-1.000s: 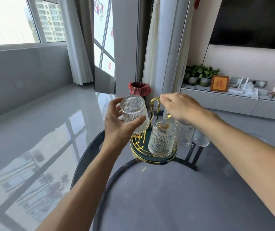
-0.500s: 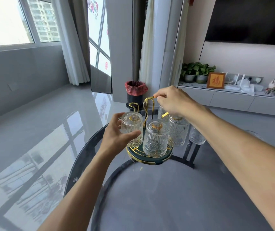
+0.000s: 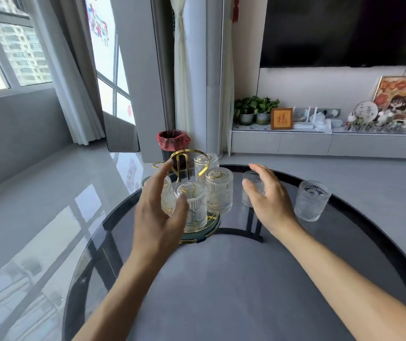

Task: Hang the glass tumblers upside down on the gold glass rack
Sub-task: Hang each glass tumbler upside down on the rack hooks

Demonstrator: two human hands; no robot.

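Head view: four ribbed clear glass tumblers (image 3: 219, 190) hang inverted on your gold wire glass rack (image 3: 187, 158). Two stand upright on the dark glass surface (image 3: 246, 279). Your left grip (image 3: 157, 217) is spread, empty. Your right grip (image 3: 268, 200), open, reaches the nearer upright tumbler (image 3: 250, 185) just beyond it.

A round dark glass table (image 3: 332, 242) is seen. The gold rack (image 3: 198, 227) is set on its far left part. Two glass cups (image 3: 311, 204) (image 3: 251, 190) are stood upright to the right of it.
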